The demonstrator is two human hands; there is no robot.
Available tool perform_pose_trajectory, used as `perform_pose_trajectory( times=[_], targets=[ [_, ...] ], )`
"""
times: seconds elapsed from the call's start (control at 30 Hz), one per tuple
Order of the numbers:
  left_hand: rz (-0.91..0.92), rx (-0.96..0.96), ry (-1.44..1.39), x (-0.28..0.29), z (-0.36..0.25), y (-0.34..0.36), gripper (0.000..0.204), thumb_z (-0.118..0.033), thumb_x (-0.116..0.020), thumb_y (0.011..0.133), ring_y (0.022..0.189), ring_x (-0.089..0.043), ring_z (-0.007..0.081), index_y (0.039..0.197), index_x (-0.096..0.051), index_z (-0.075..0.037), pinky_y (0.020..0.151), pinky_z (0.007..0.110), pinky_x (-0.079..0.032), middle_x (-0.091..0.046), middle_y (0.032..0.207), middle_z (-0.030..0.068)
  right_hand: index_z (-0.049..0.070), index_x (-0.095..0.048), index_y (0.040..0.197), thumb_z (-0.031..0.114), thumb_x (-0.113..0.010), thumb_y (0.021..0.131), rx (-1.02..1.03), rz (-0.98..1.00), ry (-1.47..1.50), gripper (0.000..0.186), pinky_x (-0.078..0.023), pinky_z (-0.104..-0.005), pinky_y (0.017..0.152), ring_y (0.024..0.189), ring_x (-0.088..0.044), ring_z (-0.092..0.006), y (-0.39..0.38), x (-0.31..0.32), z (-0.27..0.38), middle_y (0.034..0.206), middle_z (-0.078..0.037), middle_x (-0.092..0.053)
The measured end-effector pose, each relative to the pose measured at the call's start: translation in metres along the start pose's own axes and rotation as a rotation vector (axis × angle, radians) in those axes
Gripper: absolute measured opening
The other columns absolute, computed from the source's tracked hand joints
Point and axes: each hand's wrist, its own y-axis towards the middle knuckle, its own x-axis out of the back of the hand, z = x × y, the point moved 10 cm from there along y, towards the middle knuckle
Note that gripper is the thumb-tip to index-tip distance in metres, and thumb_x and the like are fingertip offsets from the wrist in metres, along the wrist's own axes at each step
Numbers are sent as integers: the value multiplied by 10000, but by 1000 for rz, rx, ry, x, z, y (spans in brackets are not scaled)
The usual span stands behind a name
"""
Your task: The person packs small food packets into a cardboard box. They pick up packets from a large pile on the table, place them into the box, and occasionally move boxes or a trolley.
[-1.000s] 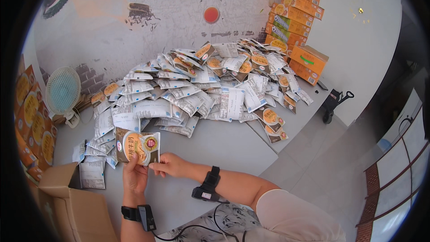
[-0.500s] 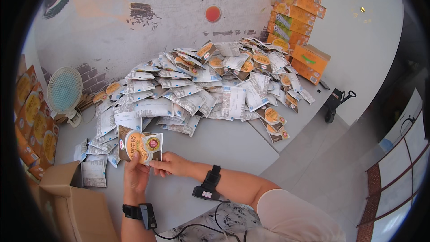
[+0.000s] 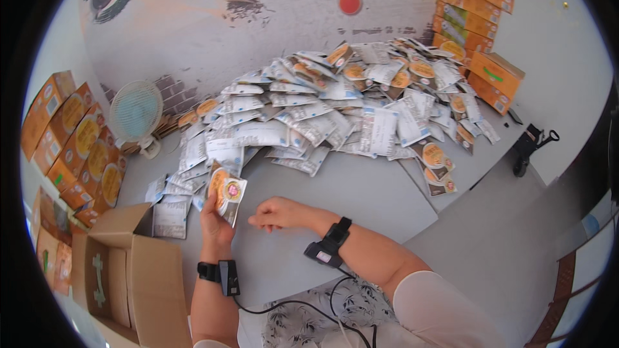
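Observation:
My left hand (image 3: 218,224) grips a brown-and-orange printed pouch (image 3: 227,194) by its lower left side, thumb on its front. The flat pouch is held tilted above the table. To its right, my right hand (image 3: 278,213) hovers apart from it, fingers curled in with nothing visible in them. Beyond both hands a large heap of similar sealed pouches (image 3: 303,106) covers the back of the grey table (image 3: 361,200); many lie with the pale printed side up. An open cardboard box (image 3: 158,277) stands to the left of my left forearm.
Orange cartons (image 3: 77,138) are stacked at the left, beside a small fan (image 3: 136,113). More orange cartons (image 3: 474,16) rise at the back right. A black wheeled cart (image 3: 530,148) is on the floor past the table's right edge. A cable (image 3: 277,309) runs between my wrist straps.
My right hand has let go of the pouch and is now apart from it. The pouch has tilted in my left hand. The view has swung left, showing more of the open box.

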Motion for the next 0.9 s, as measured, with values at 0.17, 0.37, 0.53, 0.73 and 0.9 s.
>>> perform_pose_trajectory(
  times=[0.17, 0.37, 0.53, 0.73, 0.9],
  targets=[
    [-21, 11, 3, 3, 1, 1, 295, -261, -565, 862, 829, -629, 174, 1093, -539, -80, 689, 305, -530, -630, 968, 58, 36, -597, 771, 334, -558, 869, -75, -117, 40, 316, -381, -195, 461, 510, -469, -59, 0, 23, -12, 633, -10, -561],
    [-129, -28, 51, -18, -22, -12, 328, -193, -564, 866, 871, -622, 210, 1136, -491, -21, 727, 330, -535, -599, 1034, 106, 30, -599, 816, 295, -530, 891, -76, -111, 57, 283, -373, -199, 464, 504, -454, -59, 1, 20, -13, 634, -10, -559],
    [-101, -102, 217, -62, -99, -20, 323, -149, -553, 872, 908, -615, 243, 1133, -466, 19, 776, 357, -543, -578, 1052, 157, 32, -600, 824, 268, -520, 894, -90, -141, 33, 260, -370, -201, 474, 513, -451, -61, -1, 26, -10, 646, -10, -556],
    [-143, -330, 508, -76, -243, -95, 292, -16, -588, 818, 885, -624, 259, 1090, -486, 10, 745, 411, -552, -600, 1015, 152, 36, -605, 834, 245, -504, 894, -71, -155, 41, 240, -371, -197, 479, 520, -447, -56, -6, 26, -9, 646, -5, -550],
    [-434, -324, 1075, -13, -344, -166, 372, -22, -661, 750, 863, -624, 231, 1084, -502, 15, 744, 378, -529, -625, 974, 120, 53, -608, 846, 237, -508, 890, -80, -149, 39, 214, -365, -188, 468, 518, -449, -42, -3, 20, -10, 652, 6, -554]
  ],
)
